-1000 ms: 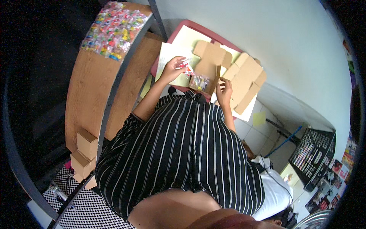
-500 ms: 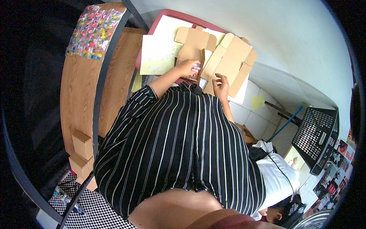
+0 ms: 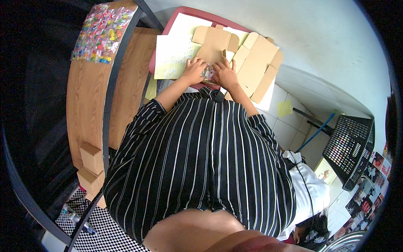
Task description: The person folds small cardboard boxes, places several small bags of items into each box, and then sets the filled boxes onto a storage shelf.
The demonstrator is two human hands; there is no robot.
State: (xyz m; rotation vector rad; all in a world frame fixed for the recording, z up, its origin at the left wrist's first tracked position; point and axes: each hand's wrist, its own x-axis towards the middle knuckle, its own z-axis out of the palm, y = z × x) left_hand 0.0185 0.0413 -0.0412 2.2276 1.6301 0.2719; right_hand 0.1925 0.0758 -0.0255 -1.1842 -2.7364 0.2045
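My left hand rests with fingers apart at the left side of an open cardboard box. Bags of small colourful items lie in the box's lower part, between my hands and partly hidden by them. My right hand reaches in at the box's right side, its fingers spread and bent over the bags. A flat unfolded carton lies to the right, and paper sheets lie to the left, on a red-rimmed table.
A wooden shelf on the left carries rows of bagged items and small boxes. At the right are a wall, a black mesh basket, a blue stick and, low down, another person's dark-haired head.
My left hand has taken the red-and-white bag into the box and released it. My right hand has moved up and left from the carton's lower edge onto the bags.
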